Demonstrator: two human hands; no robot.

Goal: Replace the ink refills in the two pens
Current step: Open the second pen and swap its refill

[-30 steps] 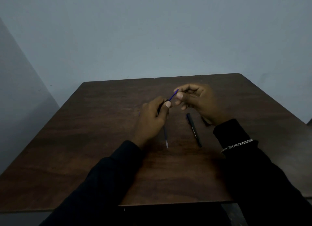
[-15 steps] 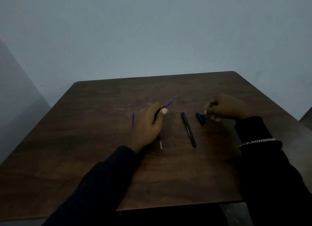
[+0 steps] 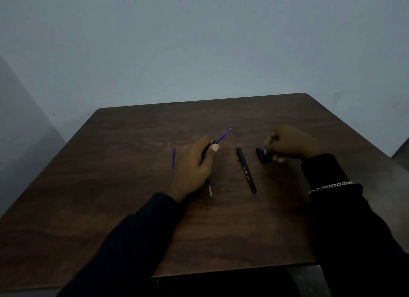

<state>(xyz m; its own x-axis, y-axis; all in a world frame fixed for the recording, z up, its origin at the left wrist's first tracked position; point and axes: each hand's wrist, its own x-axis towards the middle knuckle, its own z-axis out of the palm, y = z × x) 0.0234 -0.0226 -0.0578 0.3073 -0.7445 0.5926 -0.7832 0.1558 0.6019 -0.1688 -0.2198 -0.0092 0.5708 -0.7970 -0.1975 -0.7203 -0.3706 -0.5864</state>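
Note:
My left hand [image 3: 195, 163] is closed around a black pen barrel, and a thin blue refill [image 3: 223, 135] sticks out of it toward the far right. A second blue refill [image 3: 173, 157] lies on the table just left of that hand. Another refill with a pale end [image 3: 210, 188] shows below the hand. A whole black pen [image 3: 246, 170] lies in the middle. My right hand [image 3: 287, 145] rests to the right, fingers pinched on a short dark pen piece [image 3: 261, 155] that touches the table.
The dark wooden table [image 3: 132, 186] stands against a pale blue-grey wall. Its near edge runs under my dark sleeves. A metal bracelet [image 3: 329, 186] sits on my right wrist.
My right hand left the refill tip near my left hand, moved right and came down onto the short dark pen piece. My left hand lowered to the table with barrel and refill.

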